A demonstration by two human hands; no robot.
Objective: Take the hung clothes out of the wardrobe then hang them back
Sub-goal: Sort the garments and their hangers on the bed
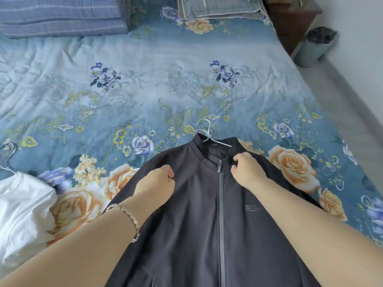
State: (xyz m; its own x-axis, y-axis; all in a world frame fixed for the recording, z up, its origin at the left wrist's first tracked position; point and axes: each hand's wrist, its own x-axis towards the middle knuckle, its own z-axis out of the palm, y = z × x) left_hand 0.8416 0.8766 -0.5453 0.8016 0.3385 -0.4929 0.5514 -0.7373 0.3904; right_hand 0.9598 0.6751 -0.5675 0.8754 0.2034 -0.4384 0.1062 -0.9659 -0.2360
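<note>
While the dark jacket [196, 224] lies face-up and zipped on the floral bedsheet [145, 90], its white wire hanger [205, 129] sits in the collar with the hook pointing away up the bed. The left hand [157, 181] has its fingers curled into the cloth of one shoulder, and the right hand [246, 168] pinches the fabric just beside the zip pull at the neck, so both look to be grasping the jacket, not the hanger. The step in hand seems to be seating the garment squarely on the hanger before it goes back to the wardrobe. To do that well, each shoulder seam should be drawn out over a hanger arm evenly, with the collar centred on the hook; otherwise the slick cloth may slide off one side when lifted. The lift itself is best made by the hook. A bracelet [128, 216] circles the left wrist, a crumpled white garment [22, 204] lies to the left, and a bin [317, 46] stands beyond the bed's far corner.
</note>
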